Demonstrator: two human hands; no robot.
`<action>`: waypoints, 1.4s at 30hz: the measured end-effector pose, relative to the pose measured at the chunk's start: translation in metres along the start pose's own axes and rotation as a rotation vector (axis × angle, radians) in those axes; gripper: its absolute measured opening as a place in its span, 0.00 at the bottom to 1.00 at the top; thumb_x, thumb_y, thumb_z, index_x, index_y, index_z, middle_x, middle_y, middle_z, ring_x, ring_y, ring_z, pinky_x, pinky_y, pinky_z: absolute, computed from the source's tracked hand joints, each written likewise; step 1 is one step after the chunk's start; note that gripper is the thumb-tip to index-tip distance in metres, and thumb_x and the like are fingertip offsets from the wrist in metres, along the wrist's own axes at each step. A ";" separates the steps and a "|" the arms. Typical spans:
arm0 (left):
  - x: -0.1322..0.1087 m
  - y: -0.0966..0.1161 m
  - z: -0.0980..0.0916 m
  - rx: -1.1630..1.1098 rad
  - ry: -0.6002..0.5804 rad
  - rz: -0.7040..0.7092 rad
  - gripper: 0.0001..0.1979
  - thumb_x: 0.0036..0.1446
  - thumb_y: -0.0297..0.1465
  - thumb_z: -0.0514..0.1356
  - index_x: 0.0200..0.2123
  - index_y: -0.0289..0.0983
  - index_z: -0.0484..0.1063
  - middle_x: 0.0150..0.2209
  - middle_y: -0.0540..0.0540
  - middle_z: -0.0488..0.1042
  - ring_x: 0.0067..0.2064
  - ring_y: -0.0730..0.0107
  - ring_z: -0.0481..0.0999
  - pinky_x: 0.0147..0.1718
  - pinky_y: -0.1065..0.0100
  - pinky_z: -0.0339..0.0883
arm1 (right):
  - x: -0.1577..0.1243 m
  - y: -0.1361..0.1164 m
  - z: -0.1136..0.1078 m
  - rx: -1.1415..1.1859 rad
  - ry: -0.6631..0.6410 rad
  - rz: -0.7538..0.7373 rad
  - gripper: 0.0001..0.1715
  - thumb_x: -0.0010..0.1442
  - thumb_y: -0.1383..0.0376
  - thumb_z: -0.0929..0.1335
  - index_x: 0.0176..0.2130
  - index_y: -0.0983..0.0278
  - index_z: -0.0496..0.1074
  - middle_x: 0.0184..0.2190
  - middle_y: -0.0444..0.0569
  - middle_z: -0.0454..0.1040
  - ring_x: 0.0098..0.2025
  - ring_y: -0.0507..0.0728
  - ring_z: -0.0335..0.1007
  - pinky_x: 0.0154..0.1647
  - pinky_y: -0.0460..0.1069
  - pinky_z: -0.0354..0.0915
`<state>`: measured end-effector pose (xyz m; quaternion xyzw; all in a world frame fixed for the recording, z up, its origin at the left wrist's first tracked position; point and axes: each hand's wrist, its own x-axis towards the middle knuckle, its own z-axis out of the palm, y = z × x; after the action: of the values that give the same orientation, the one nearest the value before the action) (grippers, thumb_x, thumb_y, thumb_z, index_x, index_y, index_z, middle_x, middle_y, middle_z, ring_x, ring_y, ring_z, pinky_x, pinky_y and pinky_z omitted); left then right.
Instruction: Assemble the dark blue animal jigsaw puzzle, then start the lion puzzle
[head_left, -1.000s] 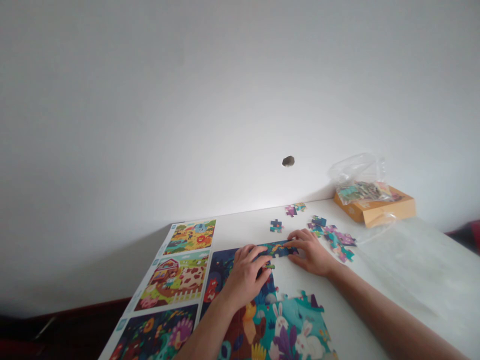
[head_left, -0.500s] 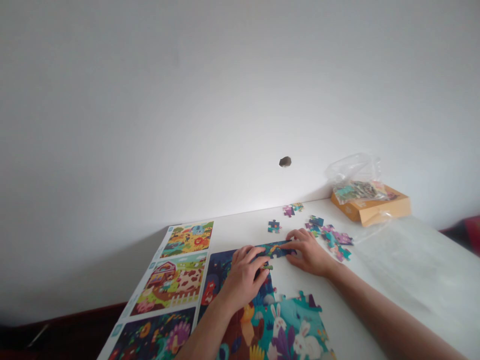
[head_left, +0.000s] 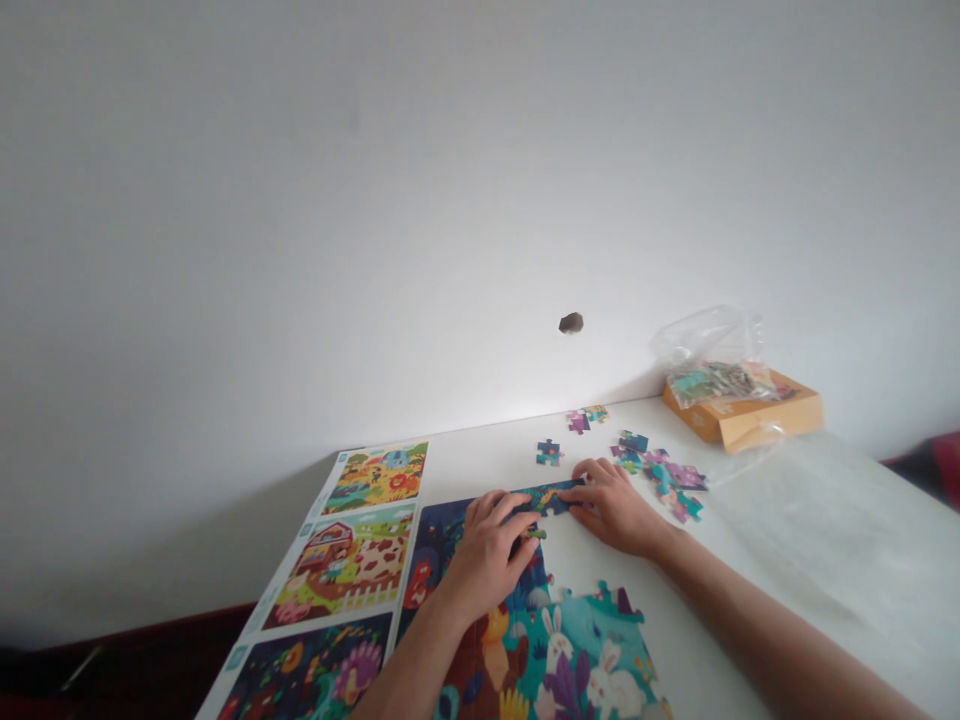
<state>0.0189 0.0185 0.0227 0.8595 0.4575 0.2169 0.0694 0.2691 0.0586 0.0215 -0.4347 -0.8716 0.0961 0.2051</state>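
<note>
Both my hands rest on a narrow strip of joined jigsaw pieces (head_left: 547, 497), dark blue with some teal. My left hand (head_left: 487, 555) grips its left end, and a small green-edged jigsaw piece (head_left: 534, 534) shows beneath those fingers. My right hand (head_left: 611, 508) holds the right end. Just below lies a partly assembled jigsaw (head_left: 559, 650) with white rabbits on teal, partly hidden by my left hand. Loose pieces lie beyond my hands: a single one (head_left: 548, 453), a small cluster (head_left: 581, 420), and a scattered group (head_left: 660, 474) to the right.
A printed sheet of farm and garden pictures (head_left: 349, 560) lies along the left of the white table (head_left: 825, 540). At the back right, a clear plastic bag of pieces (head_left: 709, 365) sits on an orange cardboard box (head_left: 742, 420). A white wall rises behind.
The whole view has shifted slightly left since the oldest frame. My hands stay on the strip, with no clear change in their hold.
</note>
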 end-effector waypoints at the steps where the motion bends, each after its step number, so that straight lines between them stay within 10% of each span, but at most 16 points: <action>1: 0.000 0.000 0.000 -0.002 -0.004 -0.005 0.14 0.61 0.30 0.59 0.50 0.47 0.75 0.55 0.47 0.72 0.56 0.55 0.67 0.56 0.49 0.64 | 0.000 0.000 0.000 0.000 0.003 -0.003 0.17 0.64 0.62 0.66 0.52 0.48 0.75 0.48 0.51 0.69 0.49 0.62 0.63 0.51 0.58 0.61; 42: -0.001 -0.002 0.000 -0.009 -0.026 -0.015 0.14 0.62 0.30 0.58 0.50 0.47 0.74 0.56 0.48 0.71 0.57 0.56 0.66 0.57 0.48 0.62 | -0.005 0.013 -0.023 -0.124 -0.012 0.124 0.11 0.60 0.67 0.67 0.36 0.56 0.80 0.36 0.50 0.72 0.43 0.60 0.65 0.43 0.54 0.57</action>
<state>0.0170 0.0185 0.0214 0.8584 0.4623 0.2073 0.0807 0.2914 0.0619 0.0367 -0.4993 -0.8484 0.0573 0.1660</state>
